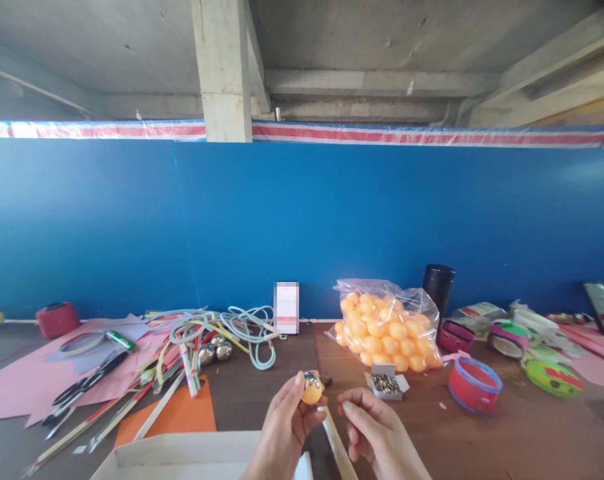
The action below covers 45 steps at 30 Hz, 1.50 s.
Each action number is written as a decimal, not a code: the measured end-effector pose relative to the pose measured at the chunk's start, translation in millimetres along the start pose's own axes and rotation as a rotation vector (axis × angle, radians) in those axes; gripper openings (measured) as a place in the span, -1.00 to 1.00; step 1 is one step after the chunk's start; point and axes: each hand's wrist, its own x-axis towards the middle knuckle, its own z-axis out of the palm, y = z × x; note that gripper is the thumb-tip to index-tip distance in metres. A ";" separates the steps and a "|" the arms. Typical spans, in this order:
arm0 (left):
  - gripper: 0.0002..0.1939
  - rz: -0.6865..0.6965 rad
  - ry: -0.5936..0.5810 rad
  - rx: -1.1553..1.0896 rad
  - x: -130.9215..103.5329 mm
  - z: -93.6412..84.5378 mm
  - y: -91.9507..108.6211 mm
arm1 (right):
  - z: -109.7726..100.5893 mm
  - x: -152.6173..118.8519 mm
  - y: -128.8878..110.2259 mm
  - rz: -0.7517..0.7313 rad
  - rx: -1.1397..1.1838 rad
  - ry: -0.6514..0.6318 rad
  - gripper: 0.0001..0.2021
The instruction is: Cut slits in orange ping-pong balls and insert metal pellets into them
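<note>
My left hand (285, 427) is closed around a small orange ball (313, 393), gripping it between thumb and fingers. Shiny silver metal covers the ball's upper side. Just right of it, my right hand (377, 430) has its thumb and fingertips pinched together; whatever they hold is too small to make out. Between the hands a pale wooden stick (338, 443) slants down toward me, its far end partly hidden. Beyond my right hand stands an opened little box (388, 387) full of small shiny metal pieces.
A clear bag of orange balls (382, 333) sits behind the box. A red and blue tape roll (475, 387) lies to the right. At left are scissors (85, 383), silver balls (224, 351), light-blue cords (262, 353) and coloured paper. A white box (182, 443) is in front.
</note>
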 end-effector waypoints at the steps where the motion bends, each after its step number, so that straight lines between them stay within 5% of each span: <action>1: -0.69 0.001 -0.009 -0.006 -0.4 0.3 0.2 | 1.1 0.2 0.1 0.001 -0.007 0.018 -0.70; 23: -0.71 -0.012 -0.115 0.008 -2.4 0.2 -3.2 | 4.0 5.0 1.0 -0.122 -0.270 0.061 -0.61; 45: -0.68 -0.047 -0.118 0.032 -5.3 5.3 2.2 | 4.4 2.5 0.2 -0.104 -0.254 0.069 -0.63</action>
